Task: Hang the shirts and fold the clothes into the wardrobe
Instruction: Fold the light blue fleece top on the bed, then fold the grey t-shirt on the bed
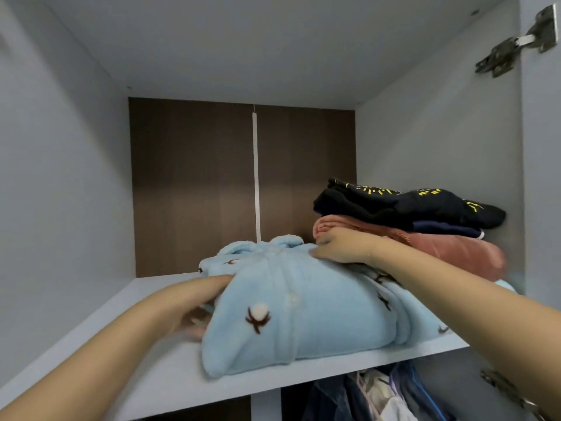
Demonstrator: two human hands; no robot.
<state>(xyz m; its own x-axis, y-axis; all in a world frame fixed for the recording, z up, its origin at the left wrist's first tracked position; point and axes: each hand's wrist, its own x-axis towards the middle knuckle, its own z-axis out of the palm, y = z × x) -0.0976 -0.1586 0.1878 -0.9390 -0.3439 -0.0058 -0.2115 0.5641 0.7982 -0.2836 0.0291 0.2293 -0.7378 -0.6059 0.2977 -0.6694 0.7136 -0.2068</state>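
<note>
The left hand (194, 302) lies against the left end of a folded light-blue fleece garment (297, 305), thumb stretched along its top edge and the fingers, blurred, tucked at or under the fabric's side; whether they curl round the cloth cannot be told. The right hand (340, 247) rests flat on top of the same garment near its back right corner, fingers fairly straight, pressing down rather than gripping. The fleece garment, dotted with small brown-and-white cotton motifs, sits on the pale wardrobe shelf (145, 372), its front fold reaching close to the shelf's front edge. Just behind the right hand and touching the garment's right side stands a stack: a folded pink garment (455, 247) at the bottom, a thin dark-blue piece (446, 228) on it, and a black garment with yellow print (419, 205) on top, set against the right wall. Below the shelf, hanging clothes (388, 393) show. Metal door hinges (516, 41) sit at upper right
</note>
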